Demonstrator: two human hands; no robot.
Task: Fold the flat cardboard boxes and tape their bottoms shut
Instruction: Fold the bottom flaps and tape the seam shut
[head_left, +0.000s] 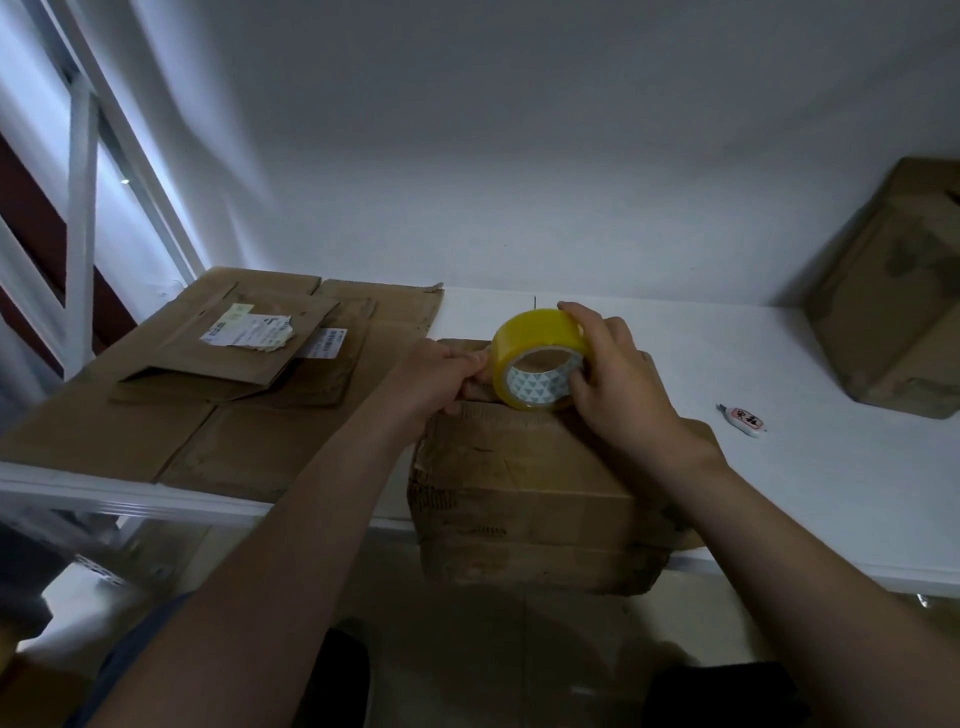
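Sitting at centre frame, the box (519, 467) is folded up with its closed flaps facing up, its near side hanging over the front edge of the white table (805, 467). The yellow tape roll (535, 332) stands on edge on the box's top, toward the far side, with its open core facing the camera. The right hand (618, 379) wraps over the roll from the right, fingers curled round its rim. The left hand (441, 374) rests on the box top just left of the roll, thumb and fingers pinched tight at the roll's left edge; cannot tell if a loose tape end is between them. The flat boxes (249, 441) lie stacked at left of frame, the top ones bearing paper labels (247, 330). A small white cutter (743, 420) lies on the table right of the box, well apart from it. A second box (893, 312) stands tilted at the right edge of the frame.
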